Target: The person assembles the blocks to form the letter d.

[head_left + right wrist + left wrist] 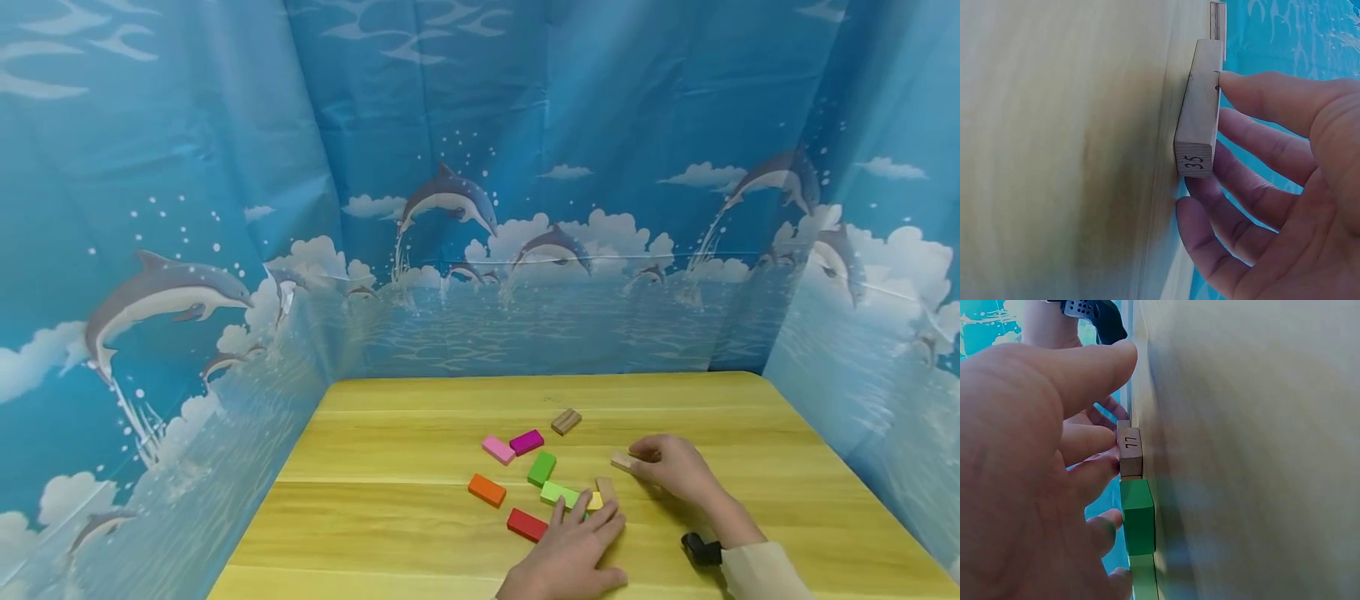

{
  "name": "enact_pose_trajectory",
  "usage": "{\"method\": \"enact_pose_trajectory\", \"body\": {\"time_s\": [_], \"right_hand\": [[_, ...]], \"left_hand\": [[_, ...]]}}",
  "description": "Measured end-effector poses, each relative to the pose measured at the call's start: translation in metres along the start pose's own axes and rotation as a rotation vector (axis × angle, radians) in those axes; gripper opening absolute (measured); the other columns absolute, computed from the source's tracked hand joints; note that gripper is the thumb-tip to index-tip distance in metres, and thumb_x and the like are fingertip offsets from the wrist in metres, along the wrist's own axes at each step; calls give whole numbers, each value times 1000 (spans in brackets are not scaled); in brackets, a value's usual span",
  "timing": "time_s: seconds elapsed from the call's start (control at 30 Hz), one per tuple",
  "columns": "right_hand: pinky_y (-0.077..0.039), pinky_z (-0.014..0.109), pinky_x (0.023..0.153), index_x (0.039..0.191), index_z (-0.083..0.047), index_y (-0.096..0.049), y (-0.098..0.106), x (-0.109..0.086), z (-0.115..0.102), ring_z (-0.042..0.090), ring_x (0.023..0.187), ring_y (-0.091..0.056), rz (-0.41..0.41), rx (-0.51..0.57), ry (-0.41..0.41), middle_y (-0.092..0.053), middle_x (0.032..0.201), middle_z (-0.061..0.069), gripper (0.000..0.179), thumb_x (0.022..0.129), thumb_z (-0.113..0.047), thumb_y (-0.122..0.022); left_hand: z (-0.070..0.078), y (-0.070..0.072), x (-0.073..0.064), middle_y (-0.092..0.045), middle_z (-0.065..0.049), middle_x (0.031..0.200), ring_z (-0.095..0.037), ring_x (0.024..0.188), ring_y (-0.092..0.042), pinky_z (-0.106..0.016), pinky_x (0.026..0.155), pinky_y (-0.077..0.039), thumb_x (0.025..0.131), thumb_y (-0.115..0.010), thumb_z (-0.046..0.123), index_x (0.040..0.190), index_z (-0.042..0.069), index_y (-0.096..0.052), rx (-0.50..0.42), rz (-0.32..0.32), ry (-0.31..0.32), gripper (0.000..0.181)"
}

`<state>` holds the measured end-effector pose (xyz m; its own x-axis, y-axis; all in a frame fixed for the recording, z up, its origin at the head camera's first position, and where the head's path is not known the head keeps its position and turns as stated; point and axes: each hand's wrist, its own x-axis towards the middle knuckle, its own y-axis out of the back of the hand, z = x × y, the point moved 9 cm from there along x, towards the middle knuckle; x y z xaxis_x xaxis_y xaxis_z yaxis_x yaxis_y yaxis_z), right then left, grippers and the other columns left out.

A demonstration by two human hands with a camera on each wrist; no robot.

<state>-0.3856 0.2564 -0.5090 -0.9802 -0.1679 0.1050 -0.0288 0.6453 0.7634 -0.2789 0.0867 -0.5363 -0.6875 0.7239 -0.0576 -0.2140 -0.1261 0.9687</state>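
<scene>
Here, right hand (678,475): thumb and curled fingers drawn close together, holding the pale block.
Pale block (1200,100): bare, fine-grained wood, a square-edged bar with its end marked "35"; low at the surface, right of the other blocks.
Left hand (573,542): palm down, fingers spread and mostly extended, tips at the nearest blocks, none gripped.
Blocks at the fingertips: lime block (557,492) and yellow block (595,501), both partly covered; tan block (605,487) just beside the yellow one. The left wrist view shows a wooden bar marked "77" (1130,453) near a smooth, deep-green bar (1138,515).
Painted blocks: smooth oblongs, namely green (542,468), orange (487,490), red (527,525), pink (498,449) and magenta (527,442), the last two end to end or nearly so.
Striped block (566,421): brown, banded wood, farthest back.
Surface (360,500): yellow, wood-grained, round-cornered.
Backdrop (495,325): creased, glossy sheeting printed with dolphins (450,200).
Right wrist: black device (701,550) beside a cream sleeve (765,571).
</scene>
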Motion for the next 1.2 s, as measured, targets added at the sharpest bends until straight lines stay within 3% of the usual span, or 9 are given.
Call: {"method": "enact_pose_trajectory", "body": {"time_s": [0.1, 0.27, 0.63, 0.77, 1.0, 1.2], "right_hand": [[-55, 46, 79, 116, -4, -74, 0, -2, 3, 25, 95, -67, 1, -9, -4, -72, 108, 6, 33, 91, -25, -77], [-55, 41, 73, 108, -8, -77, 1, 1, 1, 19, 87, -66, 7, -23, -5, -72, 101, 3, 26, 91, -28, -77], [-50, 35, 67, 97, -13, -73, -2, 2, 0, 15, 78, -60, -23, -11, -13, -66, 87, -2, 8, 91, -18, -76], [-49, 35, 66, 97, -12, -70, -3, 3, -2, 15, 76, -58, -40, 11, -13, -64, 86, -1, 10, 90, -13, -77], [-50, 33, 61, 118, -7, -69, -8, 5, -1, 17, 75, -59, -106, 65, -26, -64, 91, 4, 28, 91, -7, -73], [-50, 36, 62, 136, -4, -61, -10, 5, -2, 20, 77, -59, -155, 118, -21, -63, 91, 6, 46, 92, -6, -72]], "left_hand": [[2, -1, 0, -15, 18, 164, -19, 153, -10, -56, 115, -25, 99, -47, 63, 160, 35, -27, 8, -3, 3, 70], [2, 2, -1, -16, 15, 165, -21, 152, -11, -58, 115, -25, 99, -45, 64, 159, 33, -30, 51, 47, 5, 70], [1, 2, -1, -20, 12, 165, -23, 152, -14, -60, 113, -27, 98, -49, 62, 157, 36, -33, 70, 74, 15, 66], [0, 3, -1, -21, 12, 165, -24, 152, -15, -60, 112, -28, 98, -50, 62, 157, 35, -34, 82, 82, 15, 66], [-2, 0, -1, -17, 14, 165, -24, 152, -13, -60, 112, -28, 98, -49, 62, 158, 37, -31, 77, 56, 26, 67], [-1, -3, 1, -15, 14, 165, -24, 152, -12, -62, 111, -27, 97, -47, 65, 159, 39, -26, 52, 24, 37, 71]]}}
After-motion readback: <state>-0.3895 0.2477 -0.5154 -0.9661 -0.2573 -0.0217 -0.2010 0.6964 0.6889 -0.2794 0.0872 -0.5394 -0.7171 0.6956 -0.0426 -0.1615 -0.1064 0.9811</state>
